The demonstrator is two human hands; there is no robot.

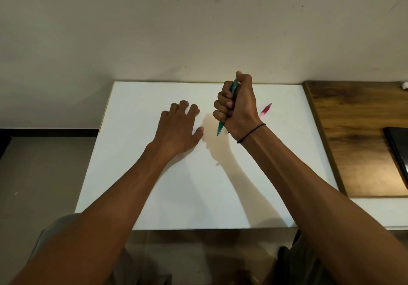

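From the head view, your right hand is raised over the far half of the white tabletop, right of its middle. All four fingers are curled tight round the green pen and the thumb sits on its upper end, a fist grip rather than a writing one. The pen's lower end points down and toward you, and it looks to be clear of the surface, judging by its offset shadow. A pink pen lies flat just beyond your wrist, nearer the tabletop's right edge, partly hidden by the hand. Your left hand rests palm down near the centre, fingers loosely spread and slightly bent, holding nothing. A wooden board adjoins the right edge. You appear to have the green pen in hand and lifted. The next move likely calls for a thumb press on its top, or rolling it into your fingertips, with the left hand kept clear of the tip.
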